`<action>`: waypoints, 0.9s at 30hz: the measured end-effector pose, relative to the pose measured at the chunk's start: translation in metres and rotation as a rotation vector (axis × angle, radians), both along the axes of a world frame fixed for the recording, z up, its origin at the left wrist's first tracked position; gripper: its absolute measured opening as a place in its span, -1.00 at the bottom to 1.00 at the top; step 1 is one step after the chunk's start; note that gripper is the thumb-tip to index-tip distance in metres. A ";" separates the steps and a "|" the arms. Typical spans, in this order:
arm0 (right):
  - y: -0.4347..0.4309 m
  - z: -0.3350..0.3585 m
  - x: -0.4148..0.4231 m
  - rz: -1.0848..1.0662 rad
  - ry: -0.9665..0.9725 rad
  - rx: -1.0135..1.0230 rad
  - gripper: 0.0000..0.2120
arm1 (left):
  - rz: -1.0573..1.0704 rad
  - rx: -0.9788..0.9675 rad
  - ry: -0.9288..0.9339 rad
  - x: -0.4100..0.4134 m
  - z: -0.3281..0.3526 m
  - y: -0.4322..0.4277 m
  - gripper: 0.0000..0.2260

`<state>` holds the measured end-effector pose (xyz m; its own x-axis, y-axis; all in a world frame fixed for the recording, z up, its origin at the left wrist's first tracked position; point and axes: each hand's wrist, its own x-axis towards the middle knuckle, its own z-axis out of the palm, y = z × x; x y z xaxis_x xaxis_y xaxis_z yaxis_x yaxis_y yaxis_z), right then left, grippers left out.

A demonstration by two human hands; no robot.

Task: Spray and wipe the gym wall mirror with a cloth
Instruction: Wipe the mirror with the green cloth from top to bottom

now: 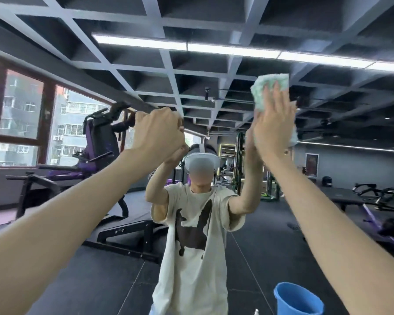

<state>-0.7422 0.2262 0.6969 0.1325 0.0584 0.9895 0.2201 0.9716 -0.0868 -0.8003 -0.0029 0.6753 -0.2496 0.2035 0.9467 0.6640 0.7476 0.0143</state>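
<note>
Forearms: the left forearm (55,223) and right forearm (341,228), both bare, rise from the lower corners toward the mirror (341,123).
Right grip (273,123): the fingers are straight and spread, and the palm presses the cloth (267,81) flat on the glass, high and to the right of the person's reflection (191,235).
Left grip (157,130): the fingers are drawn together in a fist at or just off the glass. Nothing shows inside it.
Cloth place: the pale green-white cloth lies between the right palm and the mirror, above head height, its upper edge showing past the fingertips.
Cloth axis: the long axis runs roughly upright along the glass, leaning slightly. The wider end points up toward the reflected ceiling, and the lower end trails below the heel of the hand.
Done: with the cloth on the glass and no sprayer in either hand, spraying of this patch seems finished and wiping is the step in hand.
Left: no streaks or droplets show, so the wiped share cannot be told. The lower and side glass probably remain.
Bucket (296,301): it is blue and sits low at the right, well apart from both hands.
</note>
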 end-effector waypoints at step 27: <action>0.051 -0.116 0.028 -0.084 -0.365 0.355 -0.25 | -0.113 0.015 -0.129 0.027 -0.048 0.026 -0.67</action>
<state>-0.7141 0.2770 0.5811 -0.2355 -0.2856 0.9290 0.2532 0.9048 0.3424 -0.7730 0.0236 0.6276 -0.3459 0.2236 0.9112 0.7354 0.6677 0.1154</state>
